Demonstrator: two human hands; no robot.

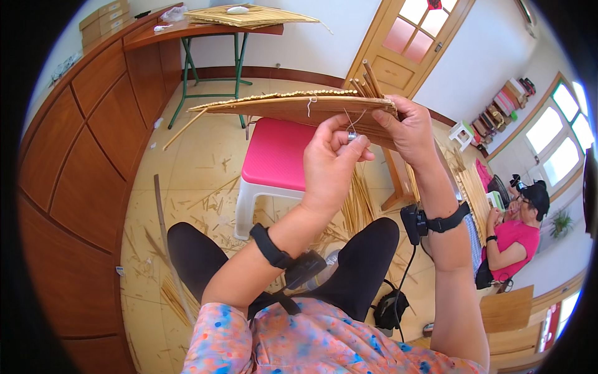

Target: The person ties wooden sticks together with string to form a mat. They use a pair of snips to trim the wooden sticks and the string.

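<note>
A stiff panel of tightly joined straw-coloured stalks (pixel 280 107) is held up in front of me, nearly edge-on. My right hand (pixel 410 129) grips its right end, thumb on the near face, beside several thicker stalk ends (pixel 372 81) that stick up. Just below the panel, my left hand (pixel 336 156) is closed with its fingertips pinching a thin pale thread (pixel 346 114); whether a needle is there too is too fine to tell. A metal ring thimble (pixel 352 136) sits on a left finger. A short white thread end (pixel 310 107) hangs on the panel.
Below the panel stands a white stool with a pink top (pixel 277 153). Loose stalks (pixel 358 199) and scraps litter the floor. Wooden cabinets (pixel 81 187) line the left; a table (pixel 205 28) behind carries more stalk panels (pixel 255 15). Another person (pixel 514 237) sits at right.
</note>
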